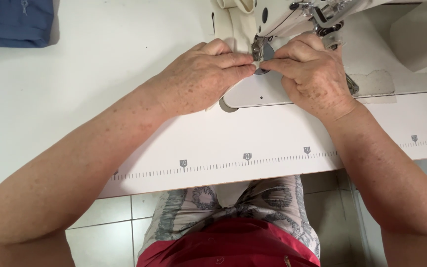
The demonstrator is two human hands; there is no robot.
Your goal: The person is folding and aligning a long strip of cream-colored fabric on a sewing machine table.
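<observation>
Both the left hand (201,76) and right hand (310,74) pinch the cream fabric strip (235,29) at the sewing machine's needle (258,49)

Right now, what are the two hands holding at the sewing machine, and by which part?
Both the left hand and right hand pinch the near end of a cream fabric strip, fingertips meeting just before the presser foot.

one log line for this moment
left hand: pinching cream fabric strip | right hand: pinching same strip | at sewing machine needle
</observation>
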